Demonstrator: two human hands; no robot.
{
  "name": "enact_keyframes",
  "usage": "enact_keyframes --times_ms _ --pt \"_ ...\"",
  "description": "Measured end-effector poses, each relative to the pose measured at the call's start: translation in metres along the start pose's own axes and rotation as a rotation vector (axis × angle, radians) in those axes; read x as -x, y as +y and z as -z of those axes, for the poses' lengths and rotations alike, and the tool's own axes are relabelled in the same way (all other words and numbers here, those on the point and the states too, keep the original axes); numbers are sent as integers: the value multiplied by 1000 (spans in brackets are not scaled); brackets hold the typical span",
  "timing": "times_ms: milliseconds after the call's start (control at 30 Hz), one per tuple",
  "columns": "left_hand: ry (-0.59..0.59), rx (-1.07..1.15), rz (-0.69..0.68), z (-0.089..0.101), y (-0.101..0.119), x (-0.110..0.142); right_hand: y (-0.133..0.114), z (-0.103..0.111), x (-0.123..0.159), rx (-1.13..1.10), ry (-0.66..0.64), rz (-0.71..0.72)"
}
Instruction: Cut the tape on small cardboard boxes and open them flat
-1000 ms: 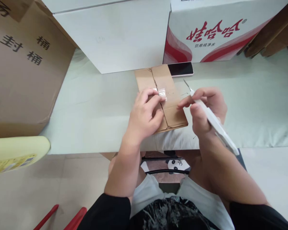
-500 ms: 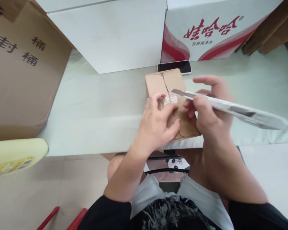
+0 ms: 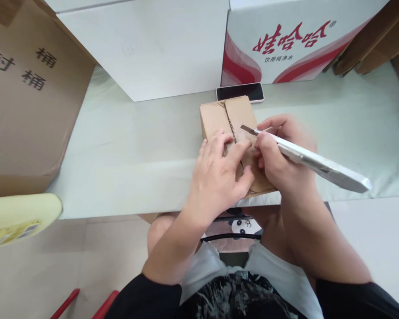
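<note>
A small brown cardboard box [image 3: 240, 110] lies on the pale cloth-covered table, its top flaps meeting at a dark seam. My left hand [image 3: 216, 170] is on top of the box, fingers bent and spaced across the seam, holding it down. Clear tape [image 3: 242, 136] shows faintly by those fingertips. In my right hand [image 3: 284, 155] is a white utility knife [image 3: 314, 161], gripped between thumb and fingers like a pen. Its blade is out and points left, over the box top near the seam; whether the tip touches the cardboard I cannot tell.
A phone [image 3: 241, 92] lies just behind the box. Large white cartons [image 3: 159, 48] and a red-and-white carton [image 3: 286, 48] stand at the back. A big brown carton [image 3: 29, 115] is at left, with a pale yellow bottle-like object [image 3: 23, 217] at the table's front edge.
My right hand has shifted slightly left and drawn its forefinger in against the knife, whose rear end has swung down and left. The left hand has flattened a little over the box.
</note>
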State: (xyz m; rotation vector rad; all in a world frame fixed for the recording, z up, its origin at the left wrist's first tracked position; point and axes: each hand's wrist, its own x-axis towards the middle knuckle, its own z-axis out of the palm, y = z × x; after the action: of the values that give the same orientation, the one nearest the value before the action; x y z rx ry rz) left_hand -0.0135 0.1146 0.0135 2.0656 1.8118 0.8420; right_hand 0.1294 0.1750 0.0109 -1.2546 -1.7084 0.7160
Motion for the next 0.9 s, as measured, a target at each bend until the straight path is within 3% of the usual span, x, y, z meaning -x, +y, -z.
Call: enact_keyframes --times_ms 333,533,700,900 --pt "3 64 26 -2 -2 0 6 -1 1 -41 4 8" --pt "-66 -48 60 2 -3 -2 5 0 2 -31 -15 15" --pt "-161 -164 121 22 8 -1 6 2 1 -52 -73 20" --pt "-219 -243 151 47 16 10 -4 20 -3 -76 -243 16"
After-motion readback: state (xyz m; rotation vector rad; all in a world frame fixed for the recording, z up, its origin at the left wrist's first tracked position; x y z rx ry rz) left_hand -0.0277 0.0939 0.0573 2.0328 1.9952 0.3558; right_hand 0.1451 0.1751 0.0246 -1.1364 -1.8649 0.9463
